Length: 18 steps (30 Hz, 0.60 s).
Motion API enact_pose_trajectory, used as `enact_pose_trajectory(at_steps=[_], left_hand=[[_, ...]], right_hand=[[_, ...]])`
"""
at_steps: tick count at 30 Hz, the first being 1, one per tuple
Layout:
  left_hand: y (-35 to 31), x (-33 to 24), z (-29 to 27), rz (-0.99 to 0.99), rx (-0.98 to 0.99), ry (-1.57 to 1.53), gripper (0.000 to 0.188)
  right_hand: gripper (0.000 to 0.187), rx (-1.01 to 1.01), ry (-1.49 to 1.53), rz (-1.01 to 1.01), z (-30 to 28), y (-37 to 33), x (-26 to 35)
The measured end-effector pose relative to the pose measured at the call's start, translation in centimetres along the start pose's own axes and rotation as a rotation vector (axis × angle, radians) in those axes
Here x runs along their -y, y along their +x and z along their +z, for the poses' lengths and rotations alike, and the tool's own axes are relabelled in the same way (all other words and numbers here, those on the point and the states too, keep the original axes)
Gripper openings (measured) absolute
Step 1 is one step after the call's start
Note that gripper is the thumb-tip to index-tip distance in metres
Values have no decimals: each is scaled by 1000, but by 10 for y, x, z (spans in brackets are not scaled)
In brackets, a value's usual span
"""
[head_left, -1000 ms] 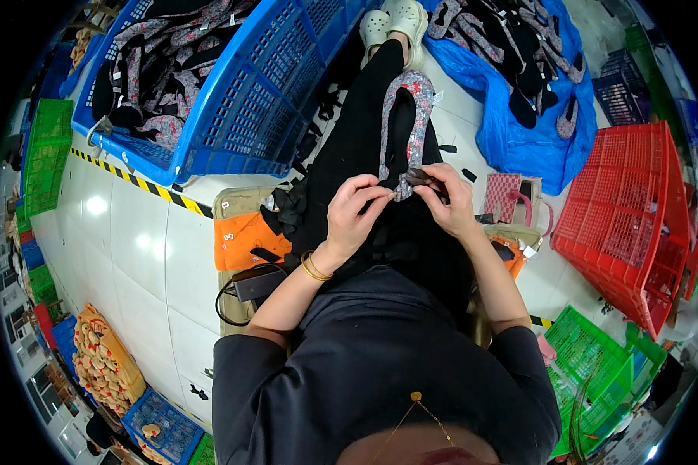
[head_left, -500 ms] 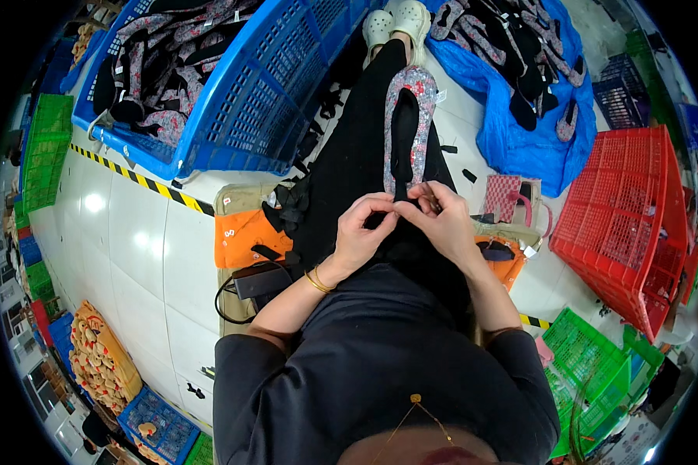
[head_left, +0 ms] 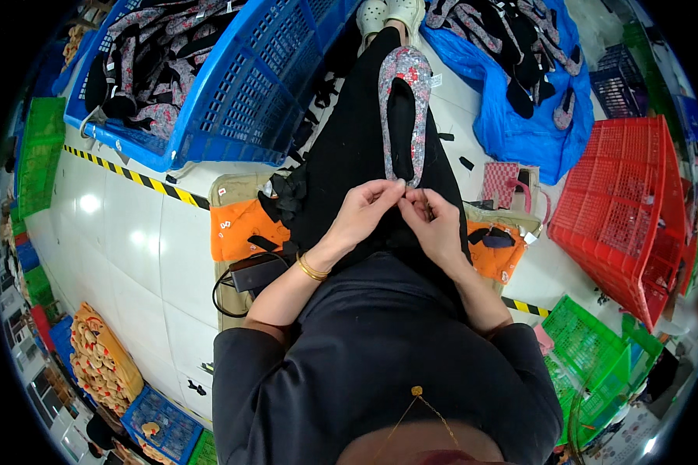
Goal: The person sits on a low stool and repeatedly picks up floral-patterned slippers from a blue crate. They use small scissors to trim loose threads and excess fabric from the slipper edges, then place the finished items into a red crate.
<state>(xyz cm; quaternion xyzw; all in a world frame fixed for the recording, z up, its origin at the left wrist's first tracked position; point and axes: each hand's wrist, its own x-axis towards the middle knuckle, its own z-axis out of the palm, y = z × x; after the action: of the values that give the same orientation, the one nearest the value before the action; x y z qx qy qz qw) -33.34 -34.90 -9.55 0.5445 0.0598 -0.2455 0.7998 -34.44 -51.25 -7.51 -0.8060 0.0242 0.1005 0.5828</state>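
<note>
- Far left of the frame: a green crate [head_left: 43, 155] stands on the pale tiled floor [head_left: 132, 256], with a black-and-yellow hazard stripe [head_left: 136, 177] running diagonally beside it.
- Upper left: a large blue crate [head_left: 233, 101] holds a heap of patterned and black shoe uppers [head_left: 151, 70].
- Left of centre: an orange cushion [head_left: 236, 229] lies just beside the person's lap; a dark power bank with a cable [head_left: 257, 271] rests below it.
- Left hand [head_left: 361, 215]: the forearm rises from the lower centre, angled up and to the right, with a gold bangle [head_left: 312, 269] at the wrist. The fingers are curled and pressed together, thumb and forefinger pinching the near end of the floral shoe upper [head_left: 405, 108].
- Centre: the floral shoe upper lies lengthwise along the person's black-clad leg, extending from the hands toward the upper centre; its black lining faces up.
- Right hand [head_left: 436, 226]: the forearm comes in from the lower right, bent inward. The fingers are curled, their tips pinching the same near end of the upper, touching the left hand's fingertips.
- Upper right: a blue sheet [head_left: 520, 132] carries more uppers.
- Right: a red crate [head_left: 628, 209] stands tilted; green crates [head_left: 589, 349] sit below it.
</note>
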Motion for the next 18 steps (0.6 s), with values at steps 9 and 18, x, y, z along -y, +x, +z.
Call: enact_pose_trajectory(at_steps=[9,18], left_hand=[[-10,5,1,27,-30,-8,24],[-14,7,2,40,-16,-40,24]], right_hand=[[36,-48,-520,-461,-48,8,-1],[36,-3,-782,-911,-33,26,1]])
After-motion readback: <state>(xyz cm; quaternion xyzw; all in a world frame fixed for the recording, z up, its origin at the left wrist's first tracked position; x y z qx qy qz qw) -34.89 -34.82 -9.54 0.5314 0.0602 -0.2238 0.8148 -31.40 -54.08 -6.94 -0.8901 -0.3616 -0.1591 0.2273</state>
